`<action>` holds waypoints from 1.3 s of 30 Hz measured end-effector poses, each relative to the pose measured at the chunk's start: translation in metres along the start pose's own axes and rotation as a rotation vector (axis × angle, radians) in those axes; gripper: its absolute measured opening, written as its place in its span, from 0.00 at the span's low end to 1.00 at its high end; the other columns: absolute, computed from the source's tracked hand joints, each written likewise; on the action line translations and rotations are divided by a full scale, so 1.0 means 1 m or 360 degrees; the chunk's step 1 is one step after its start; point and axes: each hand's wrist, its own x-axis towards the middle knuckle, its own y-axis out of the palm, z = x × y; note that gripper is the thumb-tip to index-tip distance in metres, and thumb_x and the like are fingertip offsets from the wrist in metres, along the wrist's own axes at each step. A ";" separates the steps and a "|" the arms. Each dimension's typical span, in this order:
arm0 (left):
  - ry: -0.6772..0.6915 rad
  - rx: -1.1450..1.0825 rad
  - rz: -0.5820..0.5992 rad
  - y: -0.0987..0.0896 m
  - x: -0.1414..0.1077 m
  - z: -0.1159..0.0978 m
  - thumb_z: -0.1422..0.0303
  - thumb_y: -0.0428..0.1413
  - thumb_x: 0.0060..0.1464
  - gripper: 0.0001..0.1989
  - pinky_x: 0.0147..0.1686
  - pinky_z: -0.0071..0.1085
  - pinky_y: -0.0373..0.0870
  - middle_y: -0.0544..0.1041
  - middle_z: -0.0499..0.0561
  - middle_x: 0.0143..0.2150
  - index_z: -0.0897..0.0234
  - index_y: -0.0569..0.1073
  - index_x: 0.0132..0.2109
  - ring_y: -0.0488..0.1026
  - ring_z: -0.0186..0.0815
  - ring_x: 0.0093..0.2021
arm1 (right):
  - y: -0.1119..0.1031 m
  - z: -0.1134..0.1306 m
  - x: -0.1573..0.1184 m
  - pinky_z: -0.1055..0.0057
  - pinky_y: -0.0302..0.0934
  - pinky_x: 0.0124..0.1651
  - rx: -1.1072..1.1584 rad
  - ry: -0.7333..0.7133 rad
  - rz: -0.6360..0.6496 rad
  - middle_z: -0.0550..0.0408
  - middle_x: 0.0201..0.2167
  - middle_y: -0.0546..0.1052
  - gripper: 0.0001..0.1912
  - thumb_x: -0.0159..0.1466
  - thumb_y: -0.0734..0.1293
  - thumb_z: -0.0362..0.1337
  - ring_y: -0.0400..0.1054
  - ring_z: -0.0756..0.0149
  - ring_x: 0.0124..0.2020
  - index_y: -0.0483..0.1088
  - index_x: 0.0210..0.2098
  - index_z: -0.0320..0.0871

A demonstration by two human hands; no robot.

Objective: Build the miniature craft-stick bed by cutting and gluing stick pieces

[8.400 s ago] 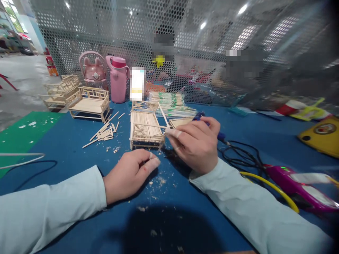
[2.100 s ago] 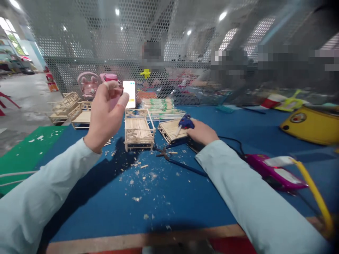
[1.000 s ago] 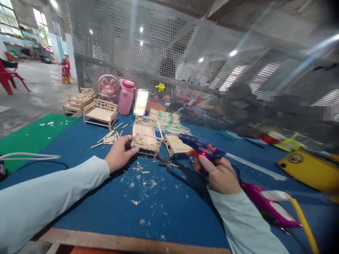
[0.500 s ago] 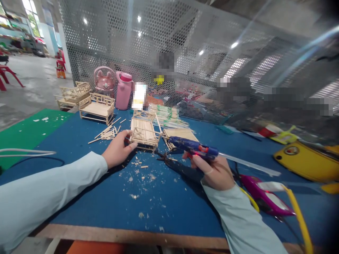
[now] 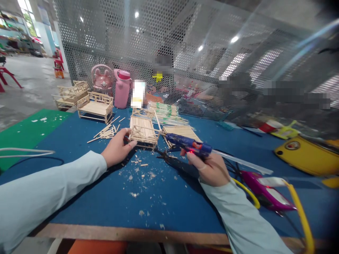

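Observation:
My left hand (image 5: 118, 147) grips the near left corner of a small wooden stick frame (image 5: 143, 128), shaped like a miniature bench, that rests on the blue table. In my right hand (image 5: 210, 165) is a blue glue gun (image 5: 185, 141) with a clear glue stick out of its back. Its nozzle points left, at the frame's near right corner; whether they touch is too small to tell. Dark pliers (image 5: 165, 156) lie just below the nozzle. Behind the gun sits a flat slatted wooden panel (image 5: 181, 132). Loose sticks (image 5: 107, 132) are scattered left of the frame.
Finished-looking miniature benches (image 5: 95, 106) stand at the back left beside a pink bottle (image 5: 122, 90). Bundled sticks (image 5: 166, 113) lie behind the frame, before a perforated metal screen (image 5: 111, 42). At right are a purple device (image 5: 267, 192), a yellow strap and a yellow pouch (image 5: 307, 155).
My right hand and the glue gun have moved slightly left, with the nozzle nearer the frame's corner. My left hand keeps its hold. The whole view has shifted a little.

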 end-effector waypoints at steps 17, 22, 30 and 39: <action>0.0000 -0.0019 0.0012 0.000 0.001 0.001 0.67 0.52 0.51 0.13 0.41 0.36 0.66 0.72 0.54 0.42 0.66 0.65 0.44 0.69 0.34 0.38 | 0.006 -0.003 0.000 0.61 0.66 0.48 -0.0164 -0.0294 -0.0081 0.48 0.36 0.78 0.15 0.60 0.62 0.45 0.72 0.54 0.42 0.73 0.39 0.43; 0.0015 -0.0007 0.0007 0.000 0.001 0.001 0.67 0.53 0.51 0.13 0.41 0.36 0.67 0.72 0.54 0.42 0.66 0.65 0.45 0.69 0.34 0.39 | 0.007 -0.003 0.000 0.61 0.66 0.48 -0.0153 -0.0289 -0.0080 0.47 0.41 0.78 0.17 0.60 0.63 0.44 0.72 0.54 0.44 0.72 0.43 0.42; 0.0005 -0.0016 0.0004 0.000 0.001 0.001 0.67 0.53 0.51 0.13 0.42 0.36 0.67 0.72 0.54 0.42 0.66 0.65 0.45 0.69 0.35 0.39 | 0.006 0.001 0.000 0.65 0.67 0.47 -0.0160 -0.0332 -0.0038 0.48 0.44 0.77 0.19 0.61 0.62 0.45 0.71 0.56 0.46 0.70 0.47 0.43; -0.0001 -0.0022 0.0022 -0.001 0.001 0.002 0.67 0.53 0.51 0.14 0.42 0.36 0.67 0.72 0.54 0.44 0.66 0.65 0.45 0.69 0.35 0.40 | 0.003 0.012 -0.002 0.68 0.65 0.49 -0.0156 -0.0371 -0.0038 0.49 0.46 0.76 0.19 0.61 0.62 0.41 0.71 0.58 0.46 0.68 0.50 0.42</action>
